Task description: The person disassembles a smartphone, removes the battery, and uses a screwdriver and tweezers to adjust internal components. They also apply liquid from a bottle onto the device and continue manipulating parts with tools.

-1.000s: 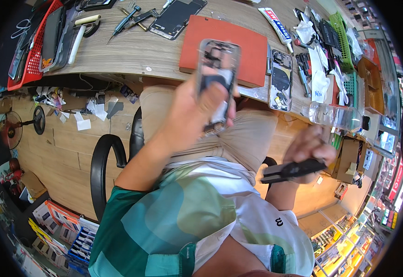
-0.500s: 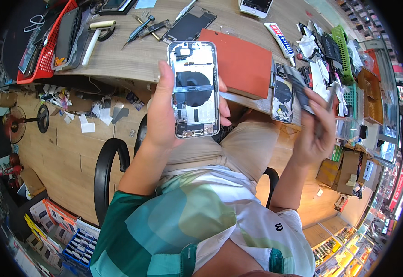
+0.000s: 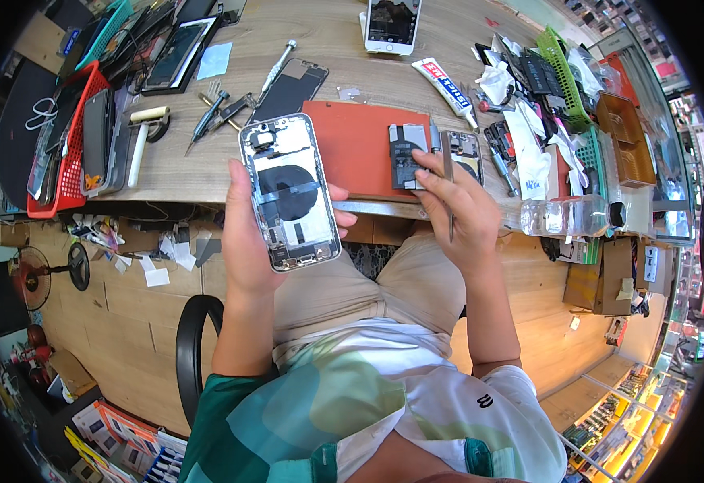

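My left hand (image 3: 249, 229) is wrapped round an opened phone housing (image 3: 305, 221), tilted slightly, with its bare inside facing up. A black round coil area and a strip across it show inside. My right hand (image 3: 466, 211) grips a dark phone battery (image 3: 406, 161) by its right edge, over the red-brown work block (image 3: 344, 149). The same hand also carries a thin grey metal tool (image 3: 449, 173), upright between the fingers; I cannot tell its exact kind. Beside that hand, partly behind the tool, lies a second opened phone (image 3: 466, 146).
A phone screen panel (image 3: 290, 90), a screwdriver (image 3: 207, 121) and a hammer (image 3: 139, 145) lie left of the block. Beyond it are a glue tube (image 3: 444, 90) and an upright phone (image 3: 392, 28). A red basket (image 3: 68, 173) stands left; a clear plastic container (image 3: 563, 216) sits at the right edge.
My right hand has moved left, bringing the battery from beside the second phone to over the red-brown block. My left hand, still holding the housing, has shifted left and lower in view.
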A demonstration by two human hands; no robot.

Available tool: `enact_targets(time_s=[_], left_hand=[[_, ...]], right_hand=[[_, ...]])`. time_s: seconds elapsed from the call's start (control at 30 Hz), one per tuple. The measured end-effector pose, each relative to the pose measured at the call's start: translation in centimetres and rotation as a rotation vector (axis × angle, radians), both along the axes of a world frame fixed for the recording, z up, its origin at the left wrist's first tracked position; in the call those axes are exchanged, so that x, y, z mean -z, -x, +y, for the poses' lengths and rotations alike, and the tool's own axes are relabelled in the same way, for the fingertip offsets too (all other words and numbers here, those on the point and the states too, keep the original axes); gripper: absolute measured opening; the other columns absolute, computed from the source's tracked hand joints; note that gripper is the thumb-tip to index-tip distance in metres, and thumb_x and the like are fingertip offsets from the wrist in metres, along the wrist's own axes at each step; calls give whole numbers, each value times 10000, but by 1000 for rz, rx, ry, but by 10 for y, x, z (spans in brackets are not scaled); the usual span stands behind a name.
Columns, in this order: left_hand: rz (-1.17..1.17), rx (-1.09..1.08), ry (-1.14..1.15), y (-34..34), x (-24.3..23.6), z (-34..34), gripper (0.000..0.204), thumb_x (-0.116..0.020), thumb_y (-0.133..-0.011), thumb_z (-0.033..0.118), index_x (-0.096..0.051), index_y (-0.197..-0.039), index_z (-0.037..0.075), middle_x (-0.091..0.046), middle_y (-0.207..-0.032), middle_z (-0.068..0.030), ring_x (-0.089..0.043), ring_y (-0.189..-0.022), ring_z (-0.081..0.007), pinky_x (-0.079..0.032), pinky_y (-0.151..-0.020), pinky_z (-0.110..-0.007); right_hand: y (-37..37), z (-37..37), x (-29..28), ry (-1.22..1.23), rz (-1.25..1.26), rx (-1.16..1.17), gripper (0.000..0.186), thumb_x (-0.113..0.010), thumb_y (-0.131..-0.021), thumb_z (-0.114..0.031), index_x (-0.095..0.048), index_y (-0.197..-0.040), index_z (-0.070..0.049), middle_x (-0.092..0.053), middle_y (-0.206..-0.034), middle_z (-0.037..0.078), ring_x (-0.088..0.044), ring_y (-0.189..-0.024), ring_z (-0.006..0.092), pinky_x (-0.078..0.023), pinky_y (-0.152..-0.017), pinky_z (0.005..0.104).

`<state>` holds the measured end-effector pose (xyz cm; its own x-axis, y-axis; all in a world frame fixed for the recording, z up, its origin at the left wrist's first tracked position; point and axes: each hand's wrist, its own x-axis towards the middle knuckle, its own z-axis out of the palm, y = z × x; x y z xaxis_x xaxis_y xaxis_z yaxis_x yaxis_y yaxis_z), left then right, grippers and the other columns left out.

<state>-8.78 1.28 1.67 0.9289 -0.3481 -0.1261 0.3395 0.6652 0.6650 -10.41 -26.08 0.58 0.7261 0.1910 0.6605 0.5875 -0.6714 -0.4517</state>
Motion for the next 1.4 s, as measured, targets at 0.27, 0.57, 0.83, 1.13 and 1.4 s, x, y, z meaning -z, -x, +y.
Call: enact_targets(time_s=[0.27, 0.57, 0.83, 1.13, 1.4], left_hand=[[46, -74, -176, 0, -5, -21, 736, -282, -1171, 552, -570, -1371, -95, -753, -1044, -278, -797, -871, -379, -705, -741, -498], [16, 43, -39, -5, 4, -22, 812, -150, -1149, 624, -564, -1402, -28, -744, -1077, -306, -786, -829, -395, -680, -677, -479], [-208, -4, 56, -37, -4, -29, 843, -176, -1141, 641, -490, -1501, -54, -706, -1197, -314, -773, -873, -377, -691, -705, -489], [-242, 62, 214, -70, 0, -40, 946, -196, -1100, 737, -480, -1509, -68, -662, -1280, -313, -749, -1014, -435, -665, -822, -612], [-209, 98, 288, -71, 7, -38, 1083, -153, -1057, 807, -493, -1448, -145, -634, -1291, -329, -747, -961, -434, -667, -770, -608]], right_hand=[[11, -10, -20, 174, 120, 18, 331, -788, -860, -36, -744, -1188, -49, -757, -1345, 128, -660, -1243, 398, -497, -1096, 525], [19, -55, -14, 161, 132, 352, 375, -708, -1008, -186, -683, -1345, -22, -671, -1072, 155, -603, -996, 357, -477, -900, 466], [22, -69, -4, 358, 179, 524, 396, -698, -996, -170, -653, -1358, -17, -630, -1125, 148, -575, -1056, 348, -451, -937, 465], [13, -70, 12, 364, 162, 579, 401, -703, -995, -187, -661, -1362, -31, -604, -1203, 171, -562, -1103, 357, -441, -976, 470], [11, -68, 15, 301, 248, 596, 363, -696, -1019, -243, -738, -1320, -44, -580, -1163, 141, -521, -1016, 294, -440, -937, 436]])
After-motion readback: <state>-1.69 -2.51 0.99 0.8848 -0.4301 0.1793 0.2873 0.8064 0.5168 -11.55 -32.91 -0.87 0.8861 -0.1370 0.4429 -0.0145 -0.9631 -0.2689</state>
